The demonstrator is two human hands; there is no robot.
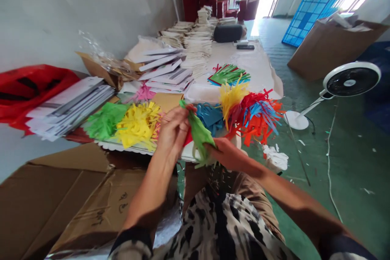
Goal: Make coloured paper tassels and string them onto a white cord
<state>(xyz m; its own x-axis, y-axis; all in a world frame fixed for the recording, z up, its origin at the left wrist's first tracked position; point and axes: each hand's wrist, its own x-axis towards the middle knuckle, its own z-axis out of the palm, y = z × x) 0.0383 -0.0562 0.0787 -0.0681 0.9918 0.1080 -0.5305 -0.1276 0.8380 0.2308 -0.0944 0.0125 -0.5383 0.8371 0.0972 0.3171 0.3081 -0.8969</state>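
Note:
A green tissue paper tassel (pixel 199 132) with a fringed lower end hangs between my hands, over the table's front edge. My left hand (pixel 175 124) pinches its upper end. My right hand (pixel 224 152) closes on its side lower down, with the fingers partly hidden behind the paper. Left of my hands lie a yellow fringed paper pile (pixel 138 124) and a green fringed pile (pixel 106 121). Just behind the tassel is blue fringed paper (pixel 210 117). To the right, red, blue and orange fringed paper (pixel 256 115) spills over the table edge, beside a yellow bunch (pixel 232 98).
Stacks of printed sheets (pixel 73 105) and white envelopes (pixel 166 69) line the wall side. Further back are green fringed sheets (pixel 230 74) and a dark case (pixel 228 32). An open cardboard box (pixel 100 207) stands at lower left, a white fan (pixel 350 81) on the right.

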